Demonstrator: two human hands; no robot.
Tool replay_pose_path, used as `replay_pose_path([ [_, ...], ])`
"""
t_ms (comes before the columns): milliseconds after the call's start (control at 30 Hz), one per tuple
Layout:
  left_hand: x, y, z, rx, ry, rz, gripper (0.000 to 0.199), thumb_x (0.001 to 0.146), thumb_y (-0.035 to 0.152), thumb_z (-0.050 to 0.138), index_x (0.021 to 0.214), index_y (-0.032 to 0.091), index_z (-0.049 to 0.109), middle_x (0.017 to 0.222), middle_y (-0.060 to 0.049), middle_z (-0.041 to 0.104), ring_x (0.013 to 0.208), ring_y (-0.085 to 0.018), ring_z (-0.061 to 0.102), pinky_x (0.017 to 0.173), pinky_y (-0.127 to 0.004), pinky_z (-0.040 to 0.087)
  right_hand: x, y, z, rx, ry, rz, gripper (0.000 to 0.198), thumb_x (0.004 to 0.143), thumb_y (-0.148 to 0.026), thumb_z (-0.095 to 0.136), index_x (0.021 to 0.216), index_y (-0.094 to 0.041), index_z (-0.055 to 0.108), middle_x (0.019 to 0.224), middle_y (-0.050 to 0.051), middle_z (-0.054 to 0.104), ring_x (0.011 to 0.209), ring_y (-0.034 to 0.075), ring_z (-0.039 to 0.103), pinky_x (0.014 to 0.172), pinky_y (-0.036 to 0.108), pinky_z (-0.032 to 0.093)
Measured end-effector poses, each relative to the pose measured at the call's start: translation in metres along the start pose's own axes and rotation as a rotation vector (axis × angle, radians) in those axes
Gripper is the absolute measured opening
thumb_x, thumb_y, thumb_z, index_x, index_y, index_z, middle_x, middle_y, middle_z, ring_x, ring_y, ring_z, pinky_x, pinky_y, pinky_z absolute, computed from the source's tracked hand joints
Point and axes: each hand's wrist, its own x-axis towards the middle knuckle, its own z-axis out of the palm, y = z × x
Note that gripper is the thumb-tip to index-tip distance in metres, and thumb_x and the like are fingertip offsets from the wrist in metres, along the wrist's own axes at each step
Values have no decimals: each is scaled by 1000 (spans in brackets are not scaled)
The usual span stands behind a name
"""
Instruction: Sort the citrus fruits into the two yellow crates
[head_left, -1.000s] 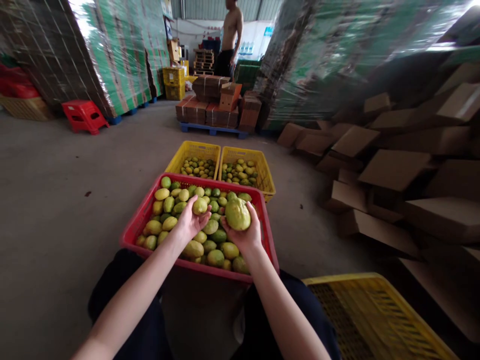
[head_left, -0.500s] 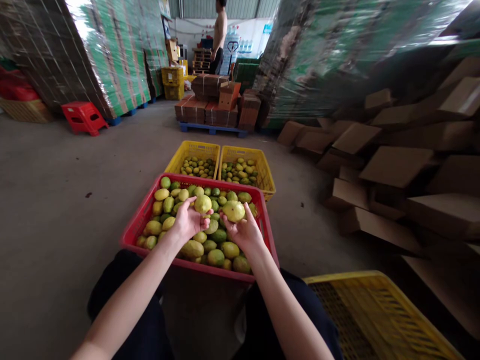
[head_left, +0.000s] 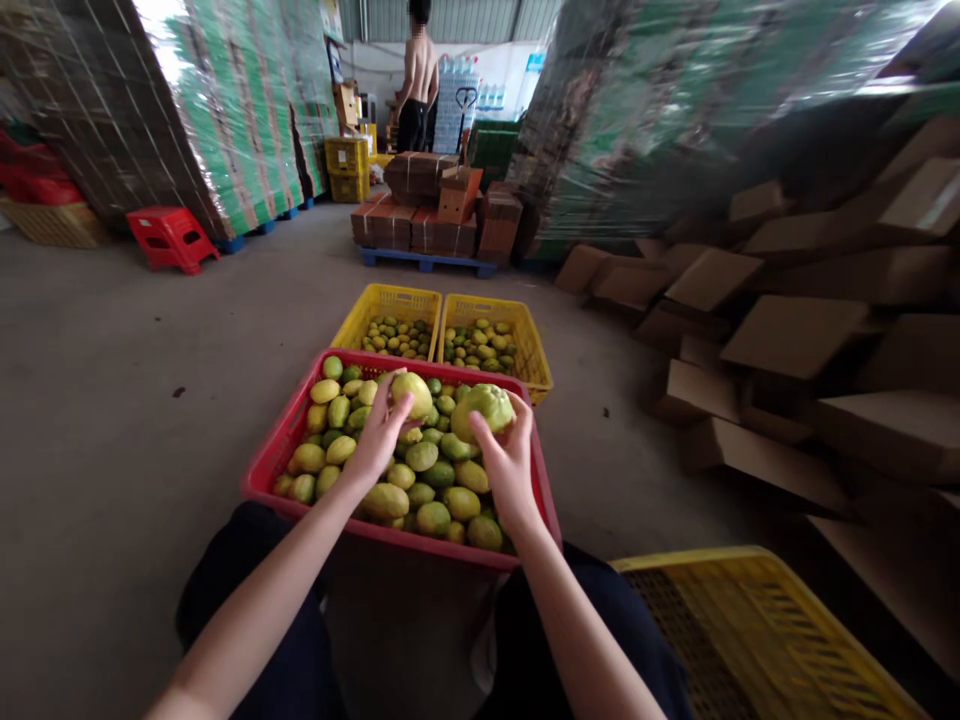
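Observation:
My left hand [head_left: 381,435] is closed around a yellow-green lemon [head_left: 412,394], its thumb lying across the near side. To the right, my right hand [head_left: 512,462] grips another lemon [head_left: 486,411], greener and bumpy at the top, between thumb and fingers. Both fruits are held up over a red crate [head_left: 259,478] full of yellow and green lemons [head_left: 385,500]. The crate sits between my knees. Part of its contents is hidden behind my hands and wrists.
Behind the red crate stand two yellow crates, left [head_left: 352,318] and right [head_left: 536,350], part-filled with lemons. A yellow crate [head_left: 750,570] is at my right knee. Cardboard boxes [head_left: 795,330] lie heaped right. A red stool [head_left: 174,240] stands left; a person [head_left: 418,80] is at the back.
Both hands have turned the lemons, with the thumbs now across the near side. The right lemon shows a greener, knobbly face. The person at the back has moved left and turned away.

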Motion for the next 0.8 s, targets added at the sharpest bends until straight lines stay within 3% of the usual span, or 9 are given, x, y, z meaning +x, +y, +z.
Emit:
replay_pose_path([
  [67,-3,0,-1,111,-68,204,46,69,16,79,112,26,65,124,-2,63,117,-21,58,85,-19,52,-4,0,-3,-194,-3,-243,64,64,-23,82,120,-30,53,125,4,59,111,21,58,94,37,50],
  [133,-7,0,-3,203,-113,297,54,61,12,83,111,27,66,128,-4,61,120,-22,56,88,-21,51,-6,3,-6,-308,-12,-374,70,62,-21,83,124,-29,52,128,6,56,115,24,55,99,42,46],
  [267,-12,0,-4,347,-167,380,57,54,11,87,105,25,67,122,-6,63,121,-24,54,100,-28,47,-5,8,-10,-382,-20,-528,69,64,-17,81,125,-31,52,128,6,56,121,27,51,103,47,43],
  [367,-16,2,-2,351,-176,366,52,50,9,88,97,24,68,121,-6,63,125,-25,51,104,-31,44,-3,10,-11,-384,-32,-608,67,64,-15,79,123,-30,52,125,7,56,123,28,49,104,49,42],
  [567,-19,10,4,188,-100,252,42,52,1,84,84,22,69,119,-7,66,128,-25,50,102,-30,46,-4,11,-12,-352,-89,-654,69,63,-14,78,124,-31,50,129,8,54,125,28,50,103,51,43],
  [700,-17,13,3,119,-64,198,32,57,2,82,81,20,69,116,-9,66,128,-24,51,103,-27,46,-9,5,-9,-213,-70,-541,67,60,-11,80,118,-30,55,127,7,59,125,27,52,103,50,46],
  [800,-12,15,0,186,-93,224,42,46,-3,85,80,20,71,117,-8,63,126,-26,51,100,-27,48,-11,0,-6,-143,-75,-468,70,57,-10,82,118,-30,55,128,5,59,123,26,54,103,47,46],
])
